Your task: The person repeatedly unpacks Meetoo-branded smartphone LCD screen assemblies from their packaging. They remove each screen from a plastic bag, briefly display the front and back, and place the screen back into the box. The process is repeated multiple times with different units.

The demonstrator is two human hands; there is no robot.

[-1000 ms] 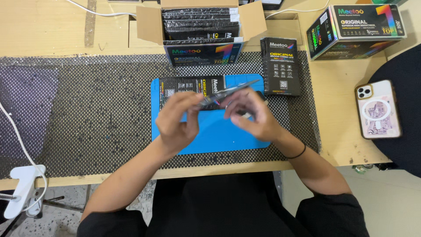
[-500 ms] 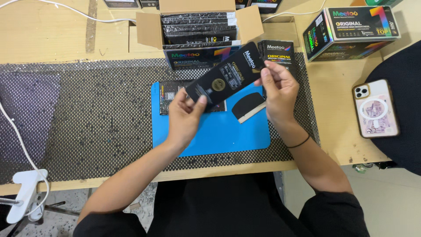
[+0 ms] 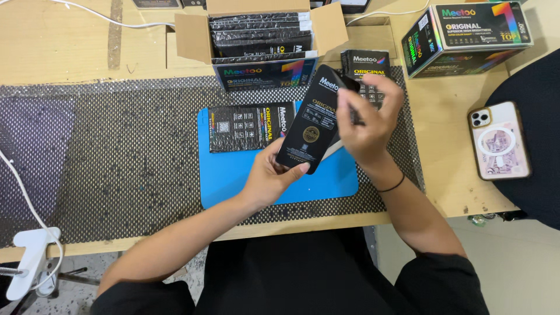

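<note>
A white clamp sits at the table's left edge, and a flat black packet lies on the blue mat; just right of it the left hand pinches the lower end of a slim black sleeve, whose long axis tilts up and to the right above the mat. The right hand closes on the sleeve's upper right edge, nearer its top; beyond stand an open cardboard box and a small black box, with a colourful carton and a phone well apart to the right.

1. Slim black retail box, long and flat, gold round seal on its face, held tilted above the blue mat.
2. Its lower end sits in the left hand; the right hand pinches the upper edge.
</note>
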